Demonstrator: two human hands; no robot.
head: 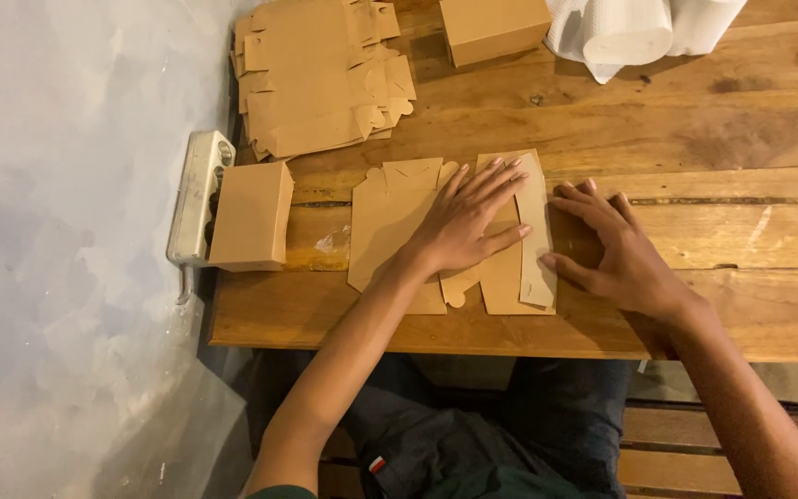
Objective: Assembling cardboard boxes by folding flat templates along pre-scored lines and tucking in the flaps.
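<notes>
Flat kraft box blank (390, 231) on desk (741, 212): left hand (468, 222) spread flat, pressing it; right hand (607, 254) open, creasing side flap (536, 231). Two folded boxes (251, 217) done; stack of blanks (320, 74) unfolded.

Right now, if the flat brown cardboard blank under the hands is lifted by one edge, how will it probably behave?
The cardboard blank looks thin and lies flat, so it is probably light and would sag or bend along its creases. Its right flap is already folded over, so it may spring open once the left hand and right hand let go. On the smooth wooden table it likely slides easily.
</notes>
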